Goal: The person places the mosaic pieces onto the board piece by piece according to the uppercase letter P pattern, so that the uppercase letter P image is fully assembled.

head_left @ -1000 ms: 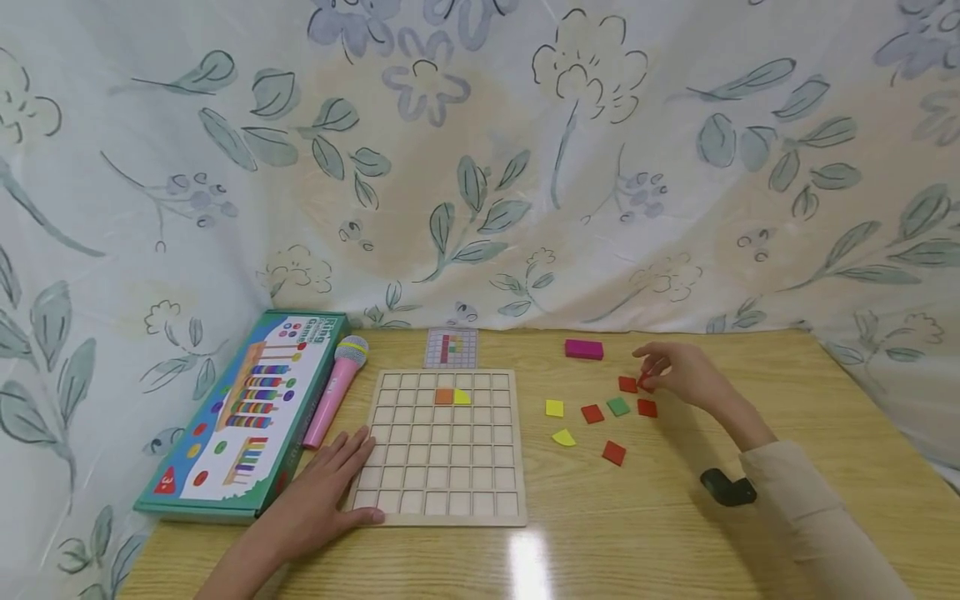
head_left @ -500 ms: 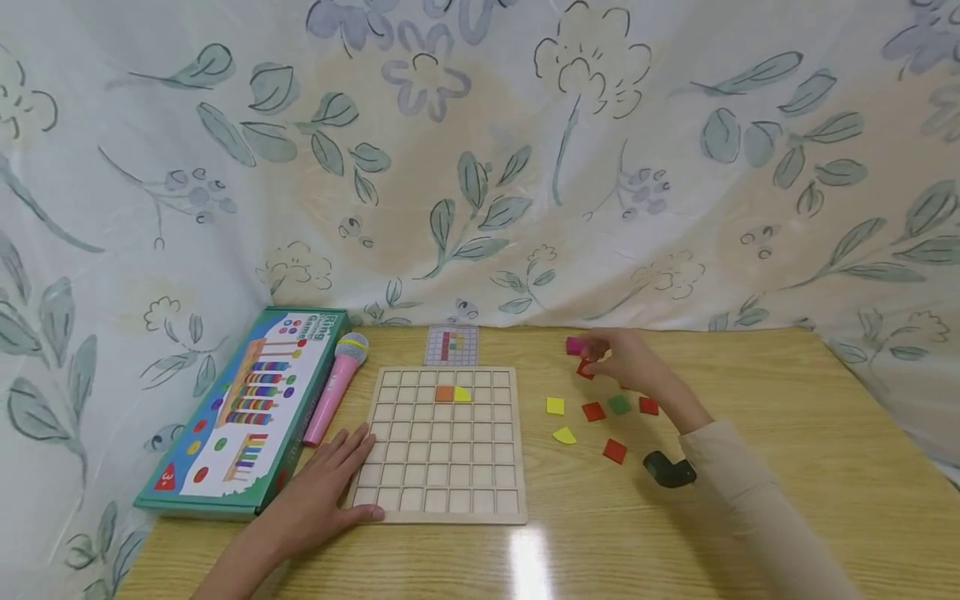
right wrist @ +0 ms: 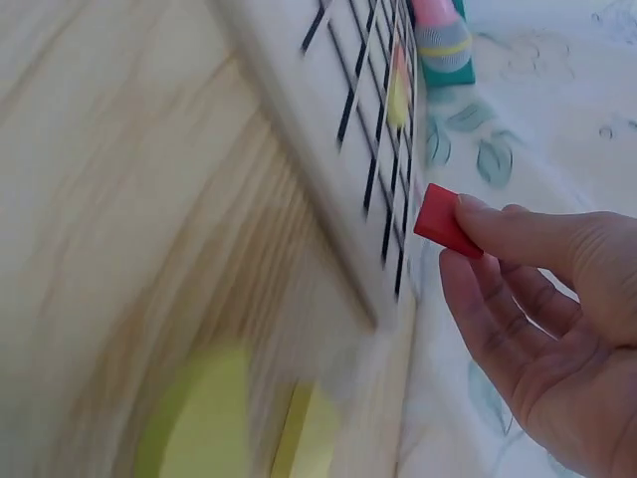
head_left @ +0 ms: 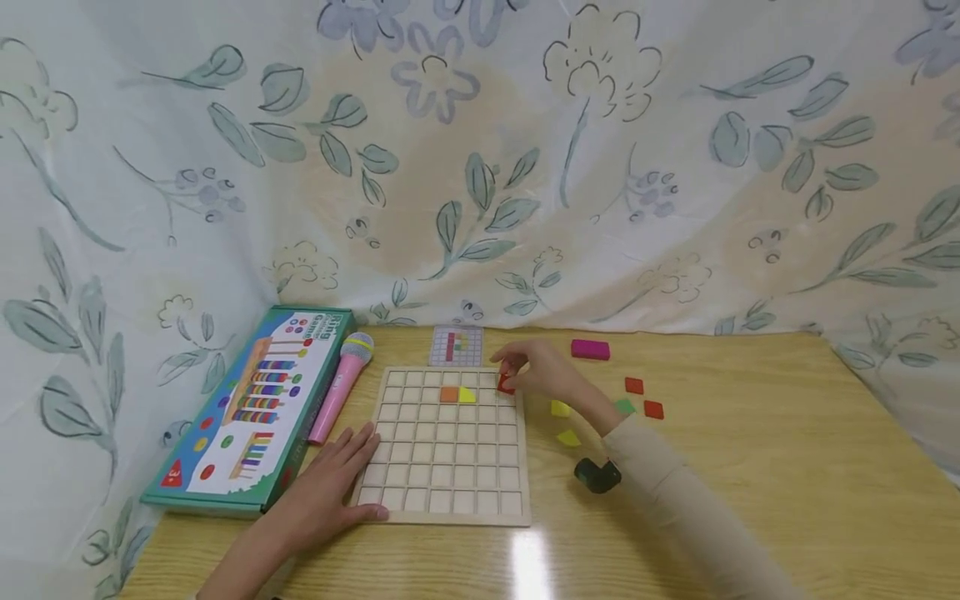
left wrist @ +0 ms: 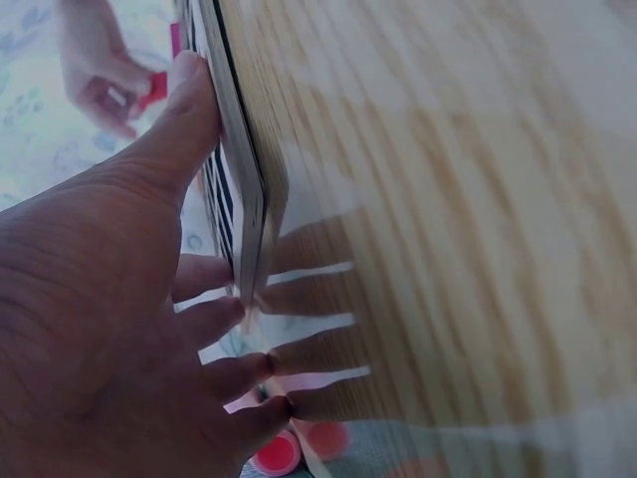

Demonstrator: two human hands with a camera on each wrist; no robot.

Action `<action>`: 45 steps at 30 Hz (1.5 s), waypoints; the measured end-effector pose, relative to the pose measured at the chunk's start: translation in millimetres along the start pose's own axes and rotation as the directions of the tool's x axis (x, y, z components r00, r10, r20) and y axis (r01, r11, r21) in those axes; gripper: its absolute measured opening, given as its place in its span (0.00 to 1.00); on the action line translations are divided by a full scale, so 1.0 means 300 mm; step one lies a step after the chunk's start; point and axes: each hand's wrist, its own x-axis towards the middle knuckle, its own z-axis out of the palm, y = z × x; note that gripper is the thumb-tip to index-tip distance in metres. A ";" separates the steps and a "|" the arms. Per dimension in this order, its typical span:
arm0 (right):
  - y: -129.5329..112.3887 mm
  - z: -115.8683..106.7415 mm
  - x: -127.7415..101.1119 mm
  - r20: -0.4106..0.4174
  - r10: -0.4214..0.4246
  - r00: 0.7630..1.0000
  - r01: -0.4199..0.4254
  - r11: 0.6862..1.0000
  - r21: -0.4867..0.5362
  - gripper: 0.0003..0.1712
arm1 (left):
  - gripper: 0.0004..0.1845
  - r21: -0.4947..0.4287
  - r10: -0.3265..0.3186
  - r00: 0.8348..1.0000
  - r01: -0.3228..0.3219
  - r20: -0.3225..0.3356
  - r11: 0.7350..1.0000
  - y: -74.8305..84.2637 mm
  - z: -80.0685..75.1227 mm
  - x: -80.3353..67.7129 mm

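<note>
Red tile (head_left: 505,384): head view, centre of frame, pinched by the right hand (head_left: 542,372) over the upper right corner of the grid board (head_left: 446,446).
Left hand (head_left: 326,492): lower left, fingers flat and relaxed on the board's left edge.
Board: orange tile (head_left: 447,395) and yellow tile (head_left: 467,396) sit in the second row.
Box (head_left: 251,408): left of frame; lettering too small to read.
Bench (head_left: 750,467): pale wood; floral cloth (head_left: 480,158) behind.
Left wrist view: left hand (left wrist: 119,339) spread, thumb along the board's edge (left wrist: 239,169).
Right wrist view: red tile (right wrist: 444,222) held between thumb and fingers (right wrist: 518,239) at right, just beside the board (right wrist: 338,119); pink microphone (right wrist: 443,35) at top.
</note>
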 end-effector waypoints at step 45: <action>-0.183 0.265 0.184 0.110 -0.013 0.994 0.016 1.000 -0.023 0.13 | 0.53 0.014 0.010 1.000 -0.010 0.009 1.000 0.001 -0.003 -0.002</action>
